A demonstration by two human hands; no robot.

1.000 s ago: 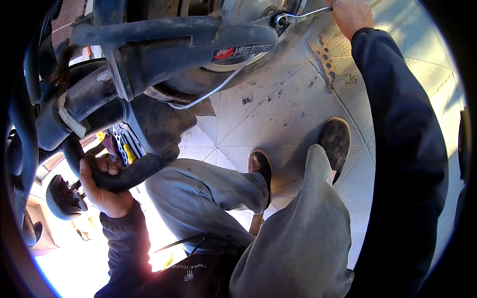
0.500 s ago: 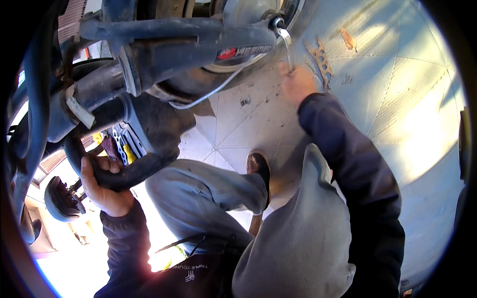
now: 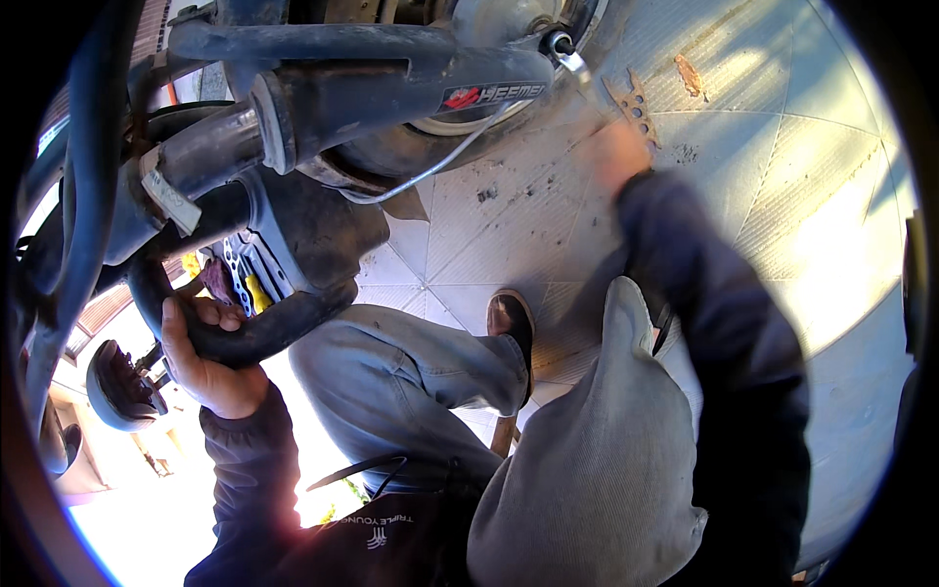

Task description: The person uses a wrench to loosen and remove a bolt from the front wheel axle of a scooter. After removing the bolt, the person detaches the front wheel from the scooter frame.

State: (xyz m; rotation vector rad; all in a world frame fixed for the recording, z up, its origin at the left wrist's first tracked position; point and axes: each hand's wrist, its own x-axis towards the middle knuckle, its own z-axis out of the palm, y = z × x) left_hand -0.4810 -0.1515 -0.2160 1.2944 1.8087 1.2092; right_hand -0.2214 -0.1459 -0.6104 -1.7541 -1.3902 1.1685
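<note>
My left hand [image 3: 207, 352] is wrapped round a black curved tube [image 3: 274, 338] low on a grimy black vehicle frame. Above it runs a thick shock-like strut [image 3: 362, 103] beside a wheel [image 3: 430, 147] and a silver cable [image 3: 411, 179]. A chrome wrench [image 3: 572, 61] sits on the fitting at the strut's upper-right end. My right hand [image 3: 618, 155] is smeared by motion just below the wrench; whether its fingers hold the handle is unclear.
A holed metal plate [image 3: 636, 108] and a rusty scrap [image 3: 690, 76] lie on the tiled floor [image 3: 499, 235]. Behind the tube are yellow-handled tools [image 3: 256, 293]. A black domed part [image 3: 117, 386] sticks out at left. My legs and feet fill the lower middle.
My right hand has swung down from the top right to below the fitting, turning the wrench handle downward. My left hand keeps its grip. The view has shifted slightly.
</note>
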